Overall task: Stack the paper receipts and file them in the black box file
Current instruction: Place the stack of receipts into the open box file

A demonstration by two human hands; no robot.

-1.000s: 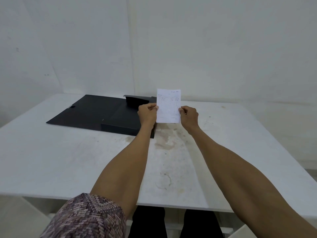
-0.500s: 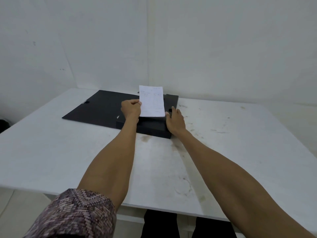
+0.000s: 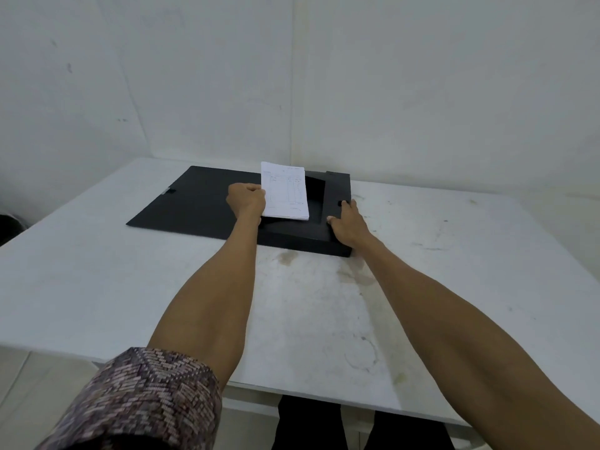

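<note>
A black box file (image 3: 337, 196) lies open on the far part of the white table, its lid (image 3: 194, 203) spread flat to the left. My left hand (image 3: 246, 199) is shut on the left edge of a stack of white paper receipts (image 3: 284, 191), held upright over the file's open tray. The stack's lower edge is down in the tray. My right hand (image 3: 345, 222) rests on the tray's right wall near its front corner, thumb inside, fingers along the rim.
The white table (image 3: 97, 271) is stained in front of the file. White walls meet in a corner just behind the table. A dark object (image 3: 9, 222) shows at the far left edge, beyond the table.
My right hand let go of the receipts and went to the box file's right wall. My left hand carried the stack forward and down over the open tray.
</note>
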